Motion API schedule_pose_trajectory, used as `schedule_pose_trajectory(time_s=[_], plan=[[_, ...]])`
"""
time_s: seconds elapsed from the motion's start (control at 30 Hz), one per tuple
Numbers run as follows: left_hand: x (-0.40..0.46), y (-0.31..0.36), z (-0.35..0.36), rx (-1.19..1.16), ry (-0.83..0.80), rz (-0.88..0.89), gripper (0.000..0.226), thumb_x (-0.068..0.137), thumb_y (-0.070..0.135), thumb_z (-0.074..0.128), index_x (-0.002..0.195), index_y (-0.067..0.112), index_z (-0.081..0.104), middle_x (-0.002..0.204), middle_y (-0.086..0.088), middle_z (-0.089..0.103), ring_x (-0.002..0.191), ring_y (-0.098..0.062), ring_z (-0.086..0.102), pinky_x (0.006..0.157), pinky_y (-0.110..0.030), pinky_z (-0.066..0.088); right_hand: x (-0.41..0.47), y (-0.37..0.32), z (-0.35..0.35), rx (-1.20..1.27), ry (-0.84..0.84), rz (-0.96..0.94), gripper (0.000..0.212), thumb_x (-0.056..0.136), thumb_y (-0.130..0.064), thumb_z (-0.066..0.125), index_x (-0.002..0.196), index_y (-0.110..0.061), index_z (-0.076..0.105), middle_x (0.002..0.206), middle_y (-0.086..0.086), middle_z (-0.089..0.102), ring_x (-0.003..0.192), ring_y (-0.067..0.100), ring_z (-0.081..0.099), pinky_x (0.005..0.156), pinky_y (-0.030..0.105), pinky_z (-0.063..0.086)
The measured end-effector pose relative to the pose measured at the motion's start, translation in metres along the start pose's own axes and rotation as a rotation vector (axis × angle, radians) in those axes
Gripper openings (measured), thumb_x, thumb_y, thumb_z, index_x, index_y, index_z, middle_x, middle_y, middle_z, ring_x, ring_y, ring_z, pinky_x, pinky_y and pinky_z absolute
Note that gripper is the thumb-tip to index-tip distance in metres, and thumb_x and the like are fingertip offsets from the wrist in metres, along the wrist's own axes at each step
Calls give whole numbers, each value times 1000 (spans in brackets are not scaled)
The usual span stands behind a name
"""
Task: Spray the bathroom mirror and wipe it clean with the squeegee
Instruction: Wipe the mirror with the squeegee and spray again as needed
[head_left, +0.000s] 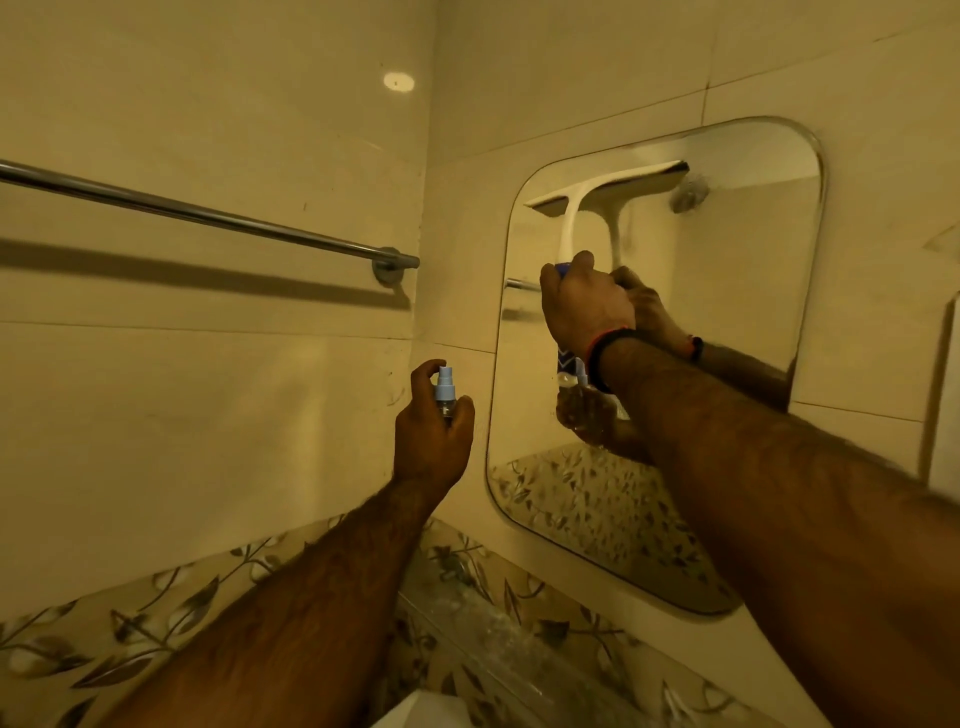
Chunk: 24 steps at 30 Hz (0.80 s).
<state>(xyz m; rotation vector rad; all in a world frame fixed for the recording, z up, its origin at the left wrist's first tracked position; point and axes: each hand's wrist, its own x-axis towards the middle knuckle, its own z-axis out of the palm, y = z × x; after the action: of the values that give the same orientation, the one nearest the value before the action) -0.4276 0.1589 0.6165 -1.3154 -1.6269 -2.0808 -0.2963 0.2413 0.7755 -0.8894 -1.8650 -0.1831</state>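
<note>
Right hand: my right hand (584, 306) is wrapped tight round the handle of the squeegee (597, 200), raised against the mirror, a dark band at the wrist.
Squeegee: white, T-shaped; its blade lies across the upper part of the glass, tilted, the right end higher, and appears to touch the surface.
Left hand: my left hand (434, 426) grips the spray bottle (445, 389), a finger curled up beside the pale blue nozzle; it is held before the wall tiles, just left of the mirror's edge.
Mirror: the mirror (727, 322) is a rounded rectangle fixed to the right-hand wall; both hands, the bottle and the squeegee show reflected in it.
In the way: my right forearm crosses the lower right part of the glass and hides it from me.
Fitting on glass: a small round fitting (688, 195) sits near the blade's right end; I cannot tell what it is.
Towel rail: a chrome towel rail (208, 213) runs along the left wall and ends at a bracket close to the corner.
Walls: plain cream tiles (208, 364) above, a leaf-patterned band (171, 613) below.
Lower edge: a clear shelf-like piece (493, 634) runs beneath the mirror, too blurred for me to name.
Light: dim and yellow; one bright spot reflects high on the left wall.
</note>
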Motion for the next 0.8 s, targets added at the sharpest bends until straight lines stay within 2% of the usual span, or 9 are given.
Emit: schedule_pose_trajectory(time_s=[0.1,0.23,0.43,0.57,0.67,0.8], plan=[[1,-10,-2,13,12,-12,44,94,19,59,132,29,39,80,-12,63,66,-35,63,64,-54,57,5,-7,7,-32,-68,-60,19,97,-34,35,93,-15,38,83,7,52,60,23,52,51,32,43],[0,-21,-3,21,14,-35,45,94,19,60,134,27,39,81,-11,62,66,-34,63,64,-53,57,7,-10,22,0,-144,1,29,96,-40,33,102,-13,40,74,-1,47,57,15,47,45,28,32],[-4,-31,-2,28,0,-58,44,94,22,59,132,30,38,87,-14,64,68,-32,64,64,-50,59,-27,1,48,0,-206,8,32,96,-41,32,106,-12,43,76,0,50,58,18,51,50,34,44],[-7,-35,2,55,12,-54,45,93,22,61,132,28,38,88,-14,65,67,-30,64,64,-46,59,-55,11,66,-116,-279,-72,33,98,-39,28,106,-12,45,73,-4,40,54,16,44,41,29,33],[-11,-35,5,64,11,-67,45,93,23,61,131,29,39,88,-11,64,68,-30,64,65,-48,60,-78,16,72,-207,-328,-171,22,99,-34,30,95,-16,43,87,6,45,57,21,46,42,33,39],[-19,-34,8,64,-3,-68,43,92,25,60,130,28,40,88,-15,66,66,-31,64,62,-48,59,-101,26,78,-233,-383,-180,25,98,-35,31,96,-15,46,82,2,42,57,19,45,39,29,31]])
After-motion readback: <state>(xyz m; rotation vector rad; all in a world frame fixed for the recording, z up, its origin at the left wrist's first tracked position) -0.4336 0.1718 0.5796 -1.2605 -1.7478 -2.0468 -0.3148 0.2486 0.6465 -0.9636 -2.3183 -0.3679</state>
